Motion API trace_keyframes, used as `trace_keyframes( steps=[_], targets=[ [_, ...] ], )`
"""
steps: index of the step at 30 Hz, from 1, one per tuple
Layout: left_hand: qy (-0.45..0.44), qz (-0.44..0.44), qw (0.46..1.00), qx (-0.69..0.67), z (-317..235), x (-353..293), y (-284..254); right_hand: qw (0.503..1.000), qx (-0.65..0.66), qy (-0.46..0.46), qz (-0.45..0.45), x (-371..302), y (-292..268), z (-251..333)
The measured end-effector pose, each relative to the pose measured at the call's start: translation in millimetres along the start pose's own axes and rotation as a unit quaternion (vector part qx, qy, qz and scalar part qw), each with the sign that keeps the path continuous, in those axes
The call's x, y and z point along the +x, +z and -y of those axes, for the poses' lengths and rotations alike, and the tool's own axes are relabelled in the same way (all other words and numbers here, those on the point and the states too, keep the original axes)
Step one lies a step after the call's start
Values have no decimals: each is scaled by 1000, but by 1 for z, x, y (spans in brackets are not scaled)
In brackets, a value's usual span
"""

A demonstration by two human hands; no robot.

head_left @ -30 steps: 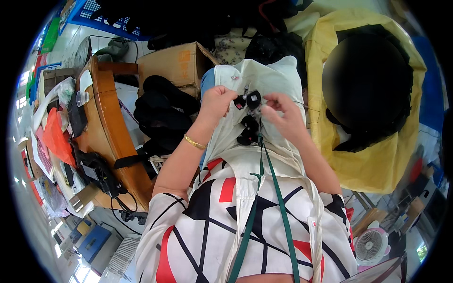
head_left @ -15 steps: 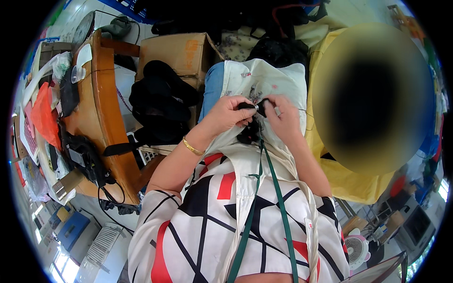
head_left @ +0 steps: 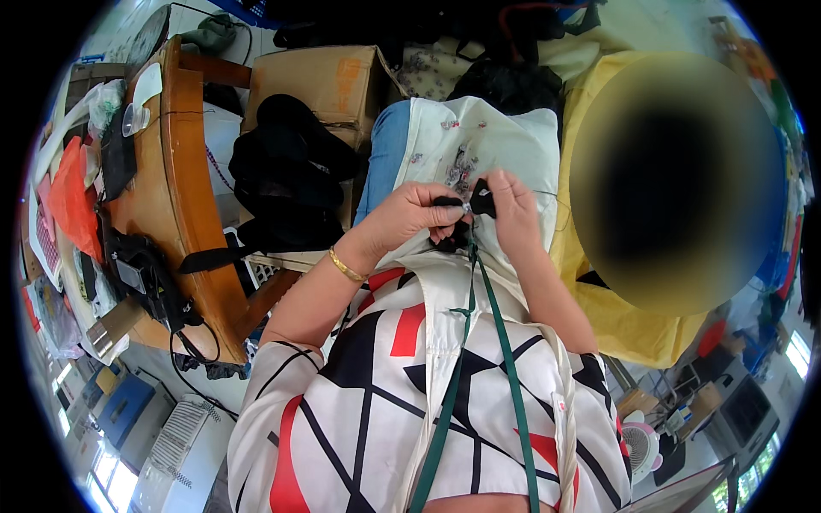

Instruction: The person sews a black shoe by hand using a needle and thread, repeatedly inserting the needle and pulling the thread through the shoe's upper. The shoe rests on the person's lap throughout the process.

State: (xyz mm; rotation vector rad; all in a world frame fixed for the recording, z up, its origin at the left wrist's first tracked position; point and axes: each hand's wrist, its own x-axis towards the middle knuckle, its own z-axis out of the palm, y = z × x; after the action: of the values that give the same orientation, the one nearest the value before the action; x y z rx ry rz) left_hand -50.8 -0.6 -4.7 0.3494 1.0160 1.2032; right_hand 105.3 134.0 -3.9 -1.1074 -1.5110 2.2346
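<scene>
Over my lap, a small black fabric bow (head_left: pixel 484 198) with a light shiny middle stretches between both hands. My left hand (head_left: pixel 421 210) pinches its left end between thumb and fingers. At the right end, the thumb and fingers of my right hand (head_left: pixel 516 208) grip the wider loop, which shows a pale spot. Beneath them spreads a white apron (head_left: pixel 530 141), on which a cluster of small dark and shiny trimmings (head_left: pixel 462 167) lies. More dark pieces, partly hidden, sit below my left fingers. A green ribbon (head_left: pixel 505 346) hangs down from near the bow across my chest.
To the left stand a wooden table (head_left: pixel 175 205) with cluttered cloth and bags, a pile of black fabric pieces (head_left: pixel 286 171) and a cardboard box (head_left: pixel 312 81). Yellow cloth (head_left: pixel 646 329) lies on the right, beneath a blurred area. A fan (head_left: pixel 640 446) is at the lower right.
My right hand has turned and drawn slightly outward, so the bow's right loop shows more fully. My left hand keeps its pinch, and the view has shifted a little.
</scene>
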Motion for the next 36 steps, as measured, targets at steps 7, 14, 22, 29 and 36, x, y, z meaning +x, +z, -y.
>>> trace_keyframes(
  steps=[7,14,22,29,36],
  targets=[
    [7,-30,999,-11,3,-1,-4,997,-18,-13,70,-13,-4,-2],
    [-53,31,998,6,-4,-6,-8,984,-48,-78,155,-21,-12,-6],
    [-15,-21,991,129,-4,-9,-1,899,-349,-263,25,-23,0,1],
    [106,-71,952,277,-2,-19,0,954,-267,-120,-60,-15,-26,10],
    [255,-31,833,490,-16,-24,14,959,-235,-49,150,-28,-31,40]
  ],
)
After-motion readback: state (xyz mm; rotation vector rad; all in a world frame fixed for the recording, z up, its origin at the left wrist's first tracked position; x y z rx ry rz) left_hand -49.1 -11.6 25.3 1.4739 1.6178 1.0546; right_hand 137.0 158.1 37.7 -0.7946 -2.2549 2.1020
